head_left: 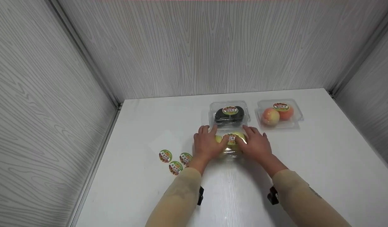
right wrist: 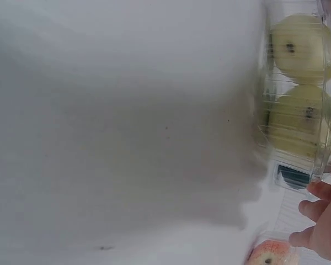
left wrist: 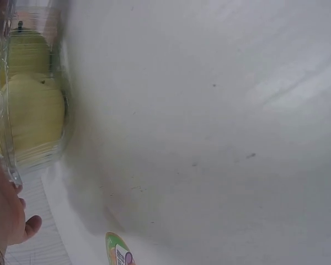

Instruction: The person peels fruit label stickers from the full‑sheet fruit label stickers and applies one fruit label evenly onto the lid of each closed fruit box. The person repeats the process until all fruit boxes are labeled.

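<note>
A clear plastic clamshell box [head_left: 233, 152] holding yellow-green fruit [right wrist: 300, 118] lies between my two hands. A round printed sticker [head_left: 231, 138] is on its lid. My left hand [head_left: 207, 144] grips the box's left side, with the thumb on the lid at the sticker's edge. On the opposite side my right hand [head_left: 256, 145] holds the box likewise, its thumb touching the sticker from the right. In the left wrist view the fruit [left wrist: 33, 113] shows through the ribbed wall. The right wrist view shows fingertips at the box rim.
Behind stands a clear box with dark fruit [head_left: 229, 116], bearing a sticker. Right of it is another box with peach-coloured fruit [head_left: 271, 117]. Several loose round stickers [head_left: 165, 156] lie left on the white table [head_left: 130, 189], near a pale sheet [head_left: 165, 141]. Wood-grain panels [head_left: 194, 47] enclose the table.
</note>
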A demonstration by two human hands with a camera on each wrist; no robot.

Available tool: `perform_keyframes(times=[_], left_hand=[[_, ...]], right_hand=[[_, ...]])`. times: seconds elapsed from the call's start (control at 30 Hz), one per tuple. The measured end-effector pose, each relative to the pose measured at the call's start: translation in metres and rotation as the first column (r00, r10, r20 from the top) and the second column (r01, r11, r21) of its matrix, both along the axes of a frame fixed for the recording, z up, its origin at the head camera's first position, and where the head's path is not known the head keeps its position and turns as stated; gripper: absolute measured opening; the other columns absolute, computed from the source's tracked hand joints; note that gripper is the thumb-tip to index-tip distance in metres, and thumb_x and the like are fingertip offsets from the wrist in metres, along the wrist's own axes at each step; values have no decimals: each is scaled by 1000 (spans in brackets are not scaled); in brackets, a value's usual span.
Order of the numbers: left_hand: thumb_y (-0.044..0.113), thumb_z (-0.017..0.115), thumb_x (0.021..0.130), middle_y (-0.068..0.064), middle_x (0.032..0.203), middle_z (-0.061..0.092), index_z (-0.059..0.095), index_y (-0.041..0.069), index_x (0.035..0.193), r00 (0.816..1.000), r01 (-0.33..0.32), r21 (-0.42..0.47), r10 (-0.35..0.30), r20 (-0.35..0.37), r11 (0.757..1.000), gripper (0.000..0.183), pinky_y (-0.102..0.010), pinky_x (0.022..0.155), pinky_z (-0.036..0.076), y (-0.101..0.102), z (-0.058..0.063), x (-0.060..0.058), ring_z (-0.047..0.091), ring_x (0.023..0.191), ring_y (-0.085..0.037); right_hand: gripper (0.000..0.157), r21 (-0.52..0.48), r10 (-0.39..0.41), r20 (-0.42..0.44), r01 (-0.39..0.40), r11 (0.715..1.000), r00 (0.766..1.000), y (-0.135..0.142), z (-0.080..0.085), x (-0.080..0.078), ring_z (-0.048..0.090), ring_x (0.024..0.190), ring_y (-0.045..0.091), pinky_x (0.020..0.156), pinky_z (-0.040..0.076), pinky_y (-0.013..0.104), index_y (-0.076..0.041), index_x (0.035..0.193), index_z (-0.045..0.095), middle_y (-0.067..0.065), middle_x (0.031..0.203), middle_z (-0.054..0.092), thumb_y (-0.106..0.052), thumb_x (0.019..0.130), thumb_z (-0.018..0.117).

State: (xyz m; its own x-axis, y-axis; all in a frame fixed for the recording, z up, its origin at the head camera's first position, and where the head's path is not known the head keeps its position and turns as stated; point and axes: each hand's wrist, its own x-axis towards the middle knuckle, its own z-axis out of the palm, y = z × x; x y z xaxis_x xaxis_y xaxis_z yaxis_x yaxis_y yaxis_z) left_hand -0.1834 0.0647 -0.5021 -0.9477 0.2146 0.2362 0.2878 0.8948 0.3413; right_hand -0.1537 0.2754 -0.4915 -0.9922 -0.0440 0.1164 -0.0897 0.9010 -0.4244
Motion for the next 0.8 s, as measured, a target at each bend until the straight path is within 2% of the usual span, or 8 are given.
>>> perform_keyframes(times=[0.17, 0.37, 0.57, 0.8], left_hand=[[77, 44, 98, -17, 153, 53, 49, 14, 160, 999, 45, -70, -45, 5, 996, 88, -54, 109, 42, -6, 10, 9, 44, 146, -34], [81, 44, 96, -14, 160, 48, 40, 17, 165, 996, 86, -209, -89, -6, 974, 95, -57, 115, 37, -20, 19, 24, 39, 152, -35], [80, 42, 97, -14, 162, 46, 39, 17, 165, 989, 114, -291, -137, -57, 950, 92, -57, 115, 37, -32, 15, 41, 40, 152, -34], [73, 42, 101, -15, 165, 43, 40, 17, 164, 987, 138, -287, -157, -44, 948, 85, -58, 118, 35, -33, 8, 57, 38, 153, -33]], right_hand=[[79, 38, 83, -74, -80, 996, 994, 9, 3, 12, 39, 150, 44, 118, 25, 71, 0, 161, 40, 26, 164, 40, -52, 104, 57], [80, 127, 175, -137, -158, 979, 975, 15, 0, 29, 34, 154, 44, 121, 22, 70, -2, 163, 37, 24, 168, 34, -51, 104, 59], [83, 197, 205, -136, -176, 965, 969, 20, -7, 44, 32, 155, 43, 121, 20, 70, -4, 166, 33, 23, 170, 31, -52, 104, 60], [80, 201, 203, -132, -174, 964, 970, 21, -13, 58, 31, 155, 43, 121, 20, 70, -5, 165, 33, 22, 170, 31, -49, 105, 60]])
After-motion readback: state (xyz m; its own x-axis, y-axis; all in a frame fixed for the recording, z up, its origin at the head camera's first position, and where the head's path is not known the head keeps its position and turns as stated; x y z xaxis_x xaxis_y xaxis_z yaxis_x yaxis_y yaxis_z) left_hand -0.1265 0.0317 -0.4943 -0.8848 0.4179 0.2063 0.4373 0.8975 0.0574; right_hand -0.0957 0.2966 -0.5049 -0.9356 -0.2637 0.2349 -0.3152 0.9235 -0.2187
